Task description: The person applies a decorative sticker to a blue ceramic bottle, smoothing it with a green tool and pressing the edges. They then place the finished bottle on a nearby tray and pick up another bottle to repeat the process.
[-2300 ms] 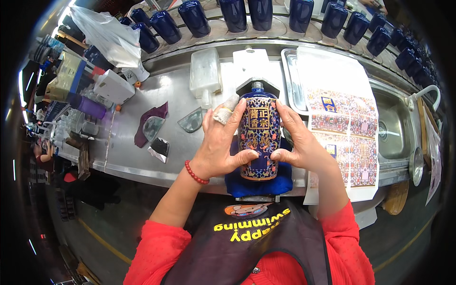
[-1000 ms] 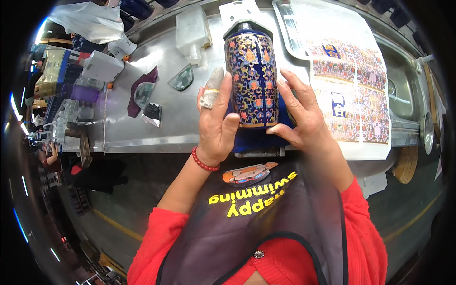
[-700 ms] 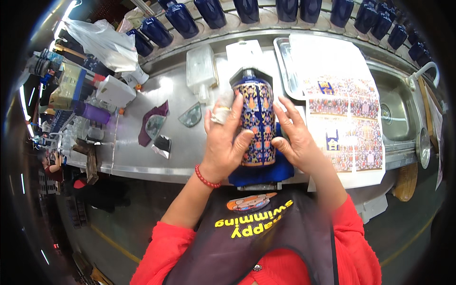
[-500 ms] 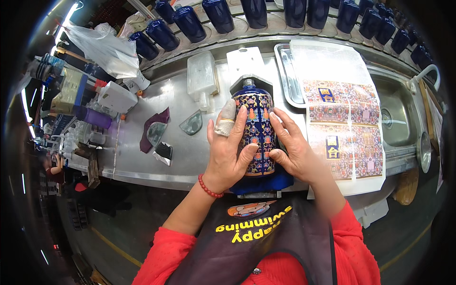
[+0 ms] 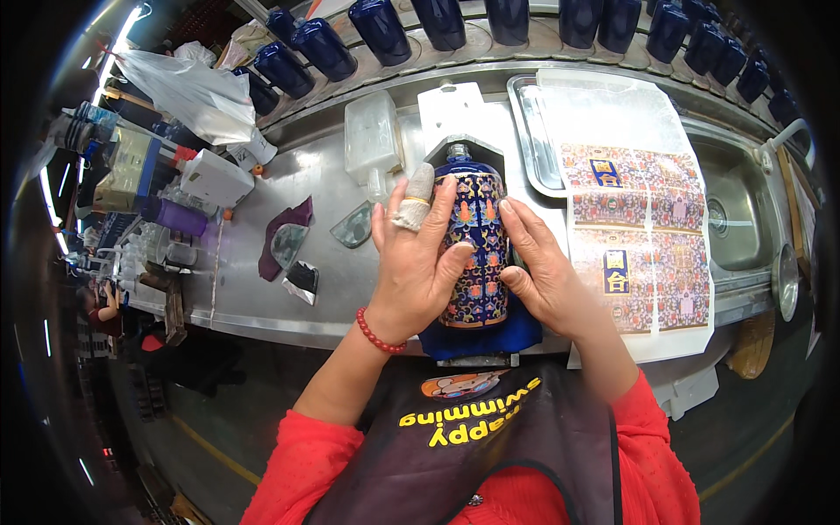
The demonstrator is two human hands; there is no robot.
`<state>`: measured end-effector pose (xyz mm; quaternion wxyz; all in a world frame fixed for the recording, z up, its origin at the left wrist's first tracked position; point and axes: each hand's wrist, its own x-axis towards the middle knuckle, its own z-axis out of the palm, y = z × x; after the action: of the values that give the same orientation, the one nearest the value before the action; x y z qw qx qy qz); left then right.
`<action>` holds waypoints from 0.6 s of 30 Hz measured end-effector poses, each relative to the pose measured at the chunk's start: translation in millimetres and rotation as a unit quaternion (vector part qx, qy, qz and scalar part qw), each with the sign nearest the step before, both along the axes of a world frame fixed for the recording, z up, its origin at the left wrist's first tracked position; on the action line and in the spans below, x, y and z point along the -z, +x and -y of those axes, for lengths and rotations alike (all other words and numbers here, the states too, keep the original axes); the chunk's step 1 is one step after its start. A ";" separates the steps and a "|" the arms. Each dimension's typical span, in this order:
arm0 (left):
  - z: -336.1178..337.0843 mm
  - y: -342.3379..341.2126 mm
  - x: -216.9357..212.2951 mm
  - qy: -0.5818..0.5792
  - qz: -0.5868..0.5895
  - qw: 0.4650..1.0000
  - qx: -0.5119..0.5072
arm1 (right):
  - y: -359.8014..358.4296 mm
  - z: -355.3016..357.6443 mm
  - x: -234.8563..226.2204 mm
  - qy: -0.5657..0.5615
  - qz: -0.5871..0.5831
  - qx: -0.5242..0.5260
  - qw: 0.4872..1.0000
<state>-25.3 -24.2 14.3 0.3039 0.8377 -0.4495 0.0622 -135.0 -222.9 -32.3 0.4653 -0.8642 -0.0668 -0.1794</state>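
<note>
Both hands were on the bottle, a dark blue one wrapped in a multicolour patterned label. It lay on its side on a blue cloth pad at the near edge of the steel surface, right in front of the person's chest.

Long axis ran near-to-far: neck and cap pointed away from the body, base toward it. That put the axis roughly parallel to both forearms, so each hand met the bottle side-on.

Left hand: fingers spread and laid flat over the left flank and top, tips reaching across the label; one finger wore a cloth wrap. Pressing rather than gripping, as far as I could judge. A red bead bracelet sat on that wrist.

Right hand: fingers apart, pressed on the right flank, thumb along the label edge. Neither hand was closed round the bottle; both bore on it from opposite sides, about equally near.

Nearby: sheets of printed labels just to the right, a shallow steel tray and a sink basin beyond them, a clear plastic container to the far left of the bottle, a row of plain blue bottles along the back.
</note>
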 end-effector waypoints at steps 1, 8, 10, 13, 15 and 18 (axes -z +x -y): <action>3.3 0.4 0.8 -0.022 0.001 1.000 0.000 | 0.4 -0.1 0.3 -0.004 -0.002 -0.002 1.000; 6.3 -2.1 -1.7 0.006 0.032 0.999 -0.013 | 0.8 -0.5 -1.5 0.001 -0.001 -0.009 1.000; 6.8 -2.9 -3.0 0.014 0.037 0.999 -0.015 | 0.7 -0.5 -1.8 0.000 -0.004 -0.009 1.000; 9.2 -3.7 -3.5 0.020 0.029 0.999 -0.014 | 1.5 -0.3 -0.9 -0.006 -0.007 -0.008 1.000; 10.3 -3.4 -2.5 0.009 0.038 0.999 -0.015 | 2.3 0.0 0.4 -0.010 -0.001 -0.008 1.000; 5.3 -0.5 -1.1 -0.049 -0.045 0.998 0.020 | 1.8 1.0 2.7 -0.009 0.008 -0.011 1.000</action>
<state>-25.8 -29.6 15.4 0.3658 0.8144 -0.4486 0.0402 -133.2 -223.9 -35.0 0.4591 -0.8659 -0.0821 -0.1807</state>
